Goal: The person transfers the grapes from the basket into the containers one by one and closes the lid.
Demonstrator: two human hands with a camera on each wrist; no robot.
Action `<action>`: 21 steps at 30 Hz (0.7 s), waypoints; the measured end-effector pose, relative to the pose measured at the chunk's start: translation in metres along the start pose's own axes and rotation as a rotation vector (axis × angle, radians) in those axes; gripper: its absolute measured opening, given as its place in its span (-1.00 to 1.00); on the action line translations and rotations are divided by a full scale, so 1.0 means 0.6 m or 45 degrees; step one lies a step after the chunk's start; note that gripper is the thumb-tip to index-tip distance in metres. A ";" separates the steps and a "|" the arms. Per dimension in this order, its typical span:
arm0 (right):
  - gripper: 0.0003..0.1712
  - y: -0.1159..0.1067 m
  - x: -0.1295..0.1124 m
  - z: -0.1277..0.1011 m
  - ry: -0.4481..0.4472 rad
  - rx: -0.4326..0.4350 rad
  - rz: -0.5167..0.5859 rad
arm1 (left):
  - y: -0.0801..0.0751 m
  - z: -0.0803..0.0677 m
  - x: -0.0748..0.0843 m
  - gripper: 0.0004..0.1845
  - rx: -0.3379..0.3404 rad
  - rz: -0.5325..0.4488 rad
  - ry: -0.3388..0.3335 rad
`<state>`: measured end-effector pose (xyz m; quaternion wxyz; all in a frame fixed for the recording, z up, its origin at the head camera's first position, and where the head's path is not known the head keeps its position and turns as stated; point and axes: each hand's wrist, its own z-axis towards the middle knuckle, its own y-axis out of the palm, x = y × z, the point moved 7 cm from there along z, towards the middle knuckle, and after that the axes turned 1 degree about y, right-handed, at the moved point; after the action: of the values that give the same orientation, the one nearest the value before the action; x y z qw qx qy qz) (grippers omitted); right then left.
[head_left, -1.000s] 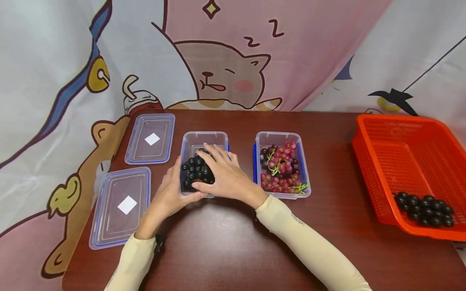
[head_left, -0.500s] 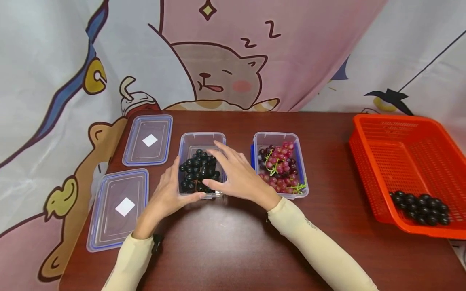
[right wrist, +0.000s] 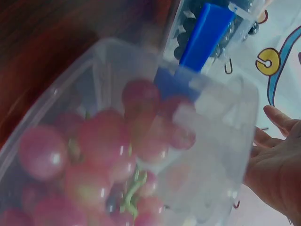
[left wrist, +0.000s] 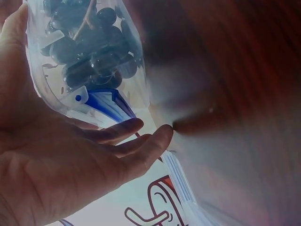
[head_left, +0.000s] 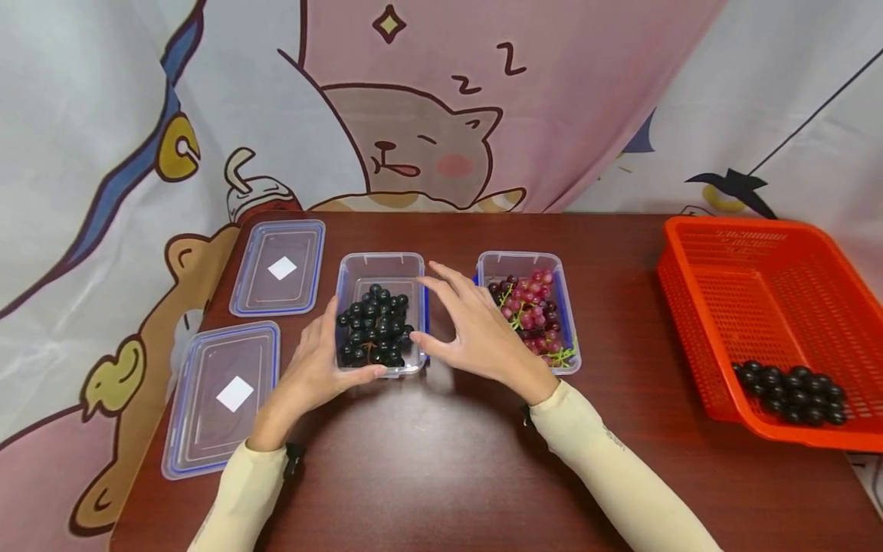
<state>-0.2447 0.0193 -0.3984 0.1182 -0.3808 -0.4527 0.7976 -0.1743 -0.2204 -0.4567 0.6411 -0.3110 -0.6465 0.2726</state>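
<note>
Black grapes [head_left: 375, 326] lie in the left clear plastic box [head_left: 382, 264]. My left hand [head_left: 313, 360] rests around its near left corner, fingers along the left side and thumb along the near wall. In the left wrist view the fingers [left wrist: 141, 150] extend loosely beside a blue latch [left wrist: 110, 104]. My right hand [head_left: 483, 333], fingers spread and holding nothing, hovers between this box and the right box [head_left: 572, 322], partly covering the latter. Red grapes [head_left: 533, 295] with green stems and darker grapes fill that right box. The right wrist view shows the red grapes [right wrist: 101, 141] up close.
Two clear lids [head_left: 279, 287] [head_left: 210, 437] with blue seals and white labels lie on the left of the brown table [head_left: 428, 475]. An orange basket [head_left: 697, 345] at the right holds another bunch of black grapes [head_left: 789, 392]. A patterned curtain [head_left: 586, 92] hangs behind.
My right hand has left the black grapes and moved right, off the left box, uncovering them. My left hand stays at the box's corner. The head view has shifted slightly.
</note>
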 end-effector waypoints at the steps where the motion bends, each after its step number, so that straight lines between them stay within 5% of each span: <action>1: -0.03 -0.006 0.002 -0.003 0.002 0.015 -0.003 | 0.000 0.000 -0.001 0.56 0.000 -0.003 -0.001; 21: -0.06 -0.080 0.056 -0.047 0.097 0.130 -0.032 | 0.007 0.005 -0.014 0.60 -0.023 0.031 -0.049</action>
<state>-0.2549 0.0822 -0.3847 0.1646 -0.3988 -0.4114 0.8029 -0.1771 -0.2240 -0.4655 0.6224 -0.3193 -0.6573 0.2805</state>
